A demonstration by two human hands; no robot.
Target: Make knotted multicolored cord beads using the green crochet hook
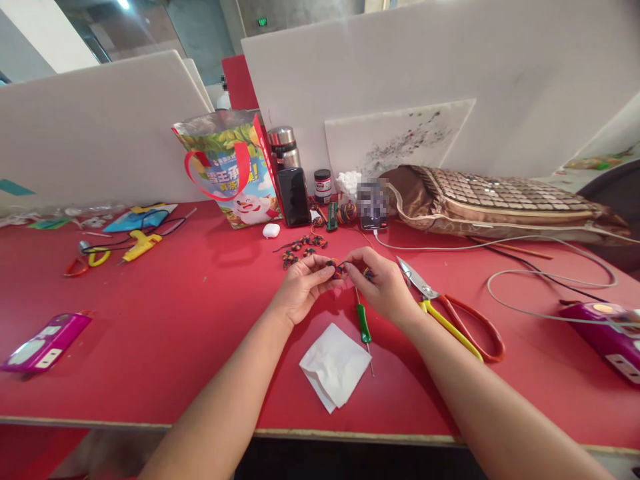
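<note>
Between thumb and fingers, my left hand (309, 285) holds a small crocheted piece (337, 269) of dark and orange yarn. My right hand (374, 279) is pinched at the right edge of that piece, on what looks like its yarn; the strand itself is too fine to make out clearly. A bit of the same dark yarn shows beside the right fingers. Just beyond my hands lies a curled strip of crocheted yarn (303, 245). Below them a green-handled crochet hook (364, 325) rests on the red table, touching or close to a folded white tissue (334, 367).
Large scissors (453, 319) lie right of my right forearm. Behind are a colourful bag (240, 173), a black phone (294, 197), a yarn ball (346, 213) and a brown cushion (495, 200). A yellow glue gun (141, 245) and a purple power strip (47, 341) lie left.
</note>
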